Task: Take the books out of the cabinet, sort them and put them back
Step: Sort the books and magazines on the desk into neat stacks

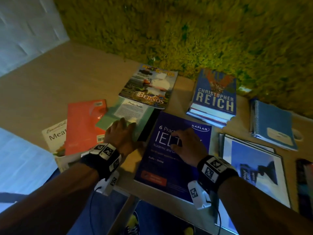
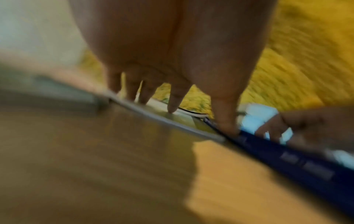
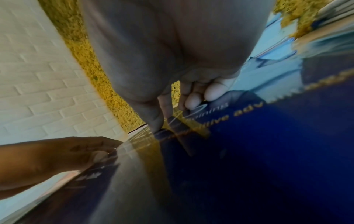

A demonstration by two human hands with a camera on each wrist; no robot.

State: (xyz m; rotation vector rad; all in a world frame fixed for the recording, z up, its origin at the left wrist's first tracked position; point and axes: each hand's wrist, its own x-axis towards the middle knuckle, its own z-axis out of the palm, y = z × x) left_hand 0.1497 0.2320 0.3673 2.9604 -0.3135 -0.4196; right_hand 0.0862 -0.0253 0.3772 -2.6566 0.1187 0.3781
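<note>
a wooden table (image 1: 59, 78) is sitting against a mossy green wall (image 1: 186, 31), with what looks like white brick (image 3: 38, 75) adjoining.

Books (image 1: 172, 155) crowd the table (image 1: 50, 92); far-left corner seemingly bare.

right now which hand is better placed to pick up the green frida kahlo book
Left. The left hand already rests with its fingers on the green Frida Kahlo book. The right hand sits on the purple IELTS book beside it and would have to cross over.
</note>
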